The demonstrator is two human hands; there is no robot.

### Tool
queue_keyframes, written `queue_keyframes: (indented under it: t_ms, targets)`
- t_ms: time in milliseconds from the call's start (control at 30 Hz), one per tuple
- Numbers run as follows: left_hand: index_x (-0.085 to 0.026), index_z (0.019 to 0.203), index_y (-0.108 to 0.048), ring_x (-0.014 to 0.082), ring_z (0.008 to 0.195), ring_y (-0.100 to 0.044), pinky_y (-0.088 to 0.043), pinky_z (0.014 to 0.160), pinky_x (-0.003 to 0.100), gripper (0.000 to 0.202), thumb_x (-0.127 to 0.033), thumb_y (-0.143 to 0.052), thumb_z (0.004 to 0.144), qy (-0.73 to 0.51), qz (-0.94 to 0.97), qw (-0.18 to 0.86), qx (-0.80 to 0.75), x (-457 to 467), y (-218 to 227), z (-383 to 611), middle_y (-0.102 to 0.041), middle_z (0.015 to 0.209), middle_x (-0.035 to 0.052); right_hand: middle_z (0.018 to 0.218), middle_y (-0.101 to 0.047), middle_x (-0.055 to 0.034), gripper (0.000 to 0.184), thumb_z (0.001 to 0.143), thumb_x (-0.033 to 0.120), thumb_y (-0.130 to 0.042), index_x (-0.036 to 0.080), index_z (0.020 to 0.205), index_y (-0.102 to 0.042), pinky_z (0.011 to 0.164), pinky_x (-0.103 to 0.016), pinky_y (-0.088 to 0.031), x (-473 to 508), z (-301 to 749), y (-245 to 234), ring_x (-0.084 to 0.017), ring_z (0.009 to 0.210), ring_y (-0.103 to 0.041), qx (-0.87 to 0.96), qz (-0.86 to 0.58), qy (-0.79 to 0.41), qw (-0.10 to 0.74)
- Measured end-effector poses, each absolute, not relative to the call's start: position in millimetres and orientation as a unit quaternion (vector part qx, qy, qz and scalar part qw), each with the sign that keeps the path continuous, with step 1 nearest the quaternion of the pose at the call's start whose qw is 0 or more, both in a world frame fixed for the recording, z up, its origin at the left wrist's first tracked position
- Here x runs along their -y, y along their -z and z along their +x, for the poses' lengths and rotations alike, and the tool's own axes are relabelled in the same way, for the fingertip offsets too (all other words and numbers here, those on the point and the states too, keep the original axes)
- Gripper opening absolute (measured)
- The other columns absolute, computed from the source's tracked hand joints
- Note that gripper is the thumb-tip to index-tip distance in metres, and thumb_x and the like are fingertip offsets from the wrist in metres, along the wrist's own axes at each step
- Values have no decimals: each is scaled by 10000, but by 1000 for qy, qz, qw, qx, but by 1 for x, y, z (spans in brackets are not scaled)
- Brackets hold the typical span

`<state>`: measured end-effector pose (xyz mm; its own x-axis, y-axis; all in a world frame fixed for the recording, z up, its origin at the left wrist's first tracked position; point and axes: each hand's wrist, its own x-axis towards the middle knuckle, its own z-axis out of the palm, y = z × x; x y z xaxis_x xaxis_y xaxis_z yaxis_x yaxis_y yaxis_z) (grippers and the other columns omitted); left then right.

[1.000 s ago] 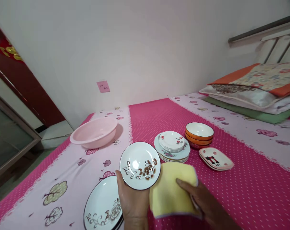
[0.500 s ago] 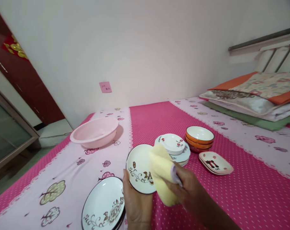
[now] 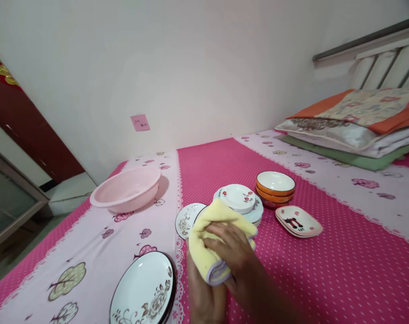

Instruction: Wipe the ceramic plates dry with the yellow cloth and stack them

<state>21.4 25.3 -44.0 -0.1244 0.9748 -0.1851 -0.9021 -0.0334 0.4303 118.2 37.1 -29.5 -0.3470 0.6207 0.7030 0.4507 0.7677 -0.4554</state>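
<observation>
Clamps yellow cloth in right hand, likely for firm pressure; supports from beneath with left hand, presumably for steadiness. Cannot judge half-hidden left grip.

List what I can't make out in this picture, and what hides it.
Left hand: head view, fingers mostly hidden behind the yellow cloth in the right hand.
Pale-blue plate: head view, pattern mostly covered by red-flowered plates and the cloth.
Brown-flowered plates: head view, near side cut off by bottom edge.
Pink note: head view, writing too small to read.
</observation>
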Motion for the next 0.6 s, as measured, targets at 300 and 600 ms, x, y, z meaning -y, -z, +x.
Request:
queue_keyframes:
  t_ms: [300,600]
  targets:
    - [-235,1289,-760,299,1127,-739,-572,1022,453,458,-505,-506,1019,-731,-23,643,-226,-26,25,34,-784,1224,143,1277,-697,-193,416,888,126,-515,141,1290,-622,950,-490,-594,-48,148,40,-331,1173,-679,792,-451,53,408]
    - [-114,932,-816,368,1113,-725,-543,1055,493,519,-567,-565,963,-706,67,645,-284,-23,55,9,-782,990,182,1241,-753,-130,532,769,104,-562,199,1284,-651,876,-373,-656,-5,122,19,-281,1027,-754,847,-381,-13,369]
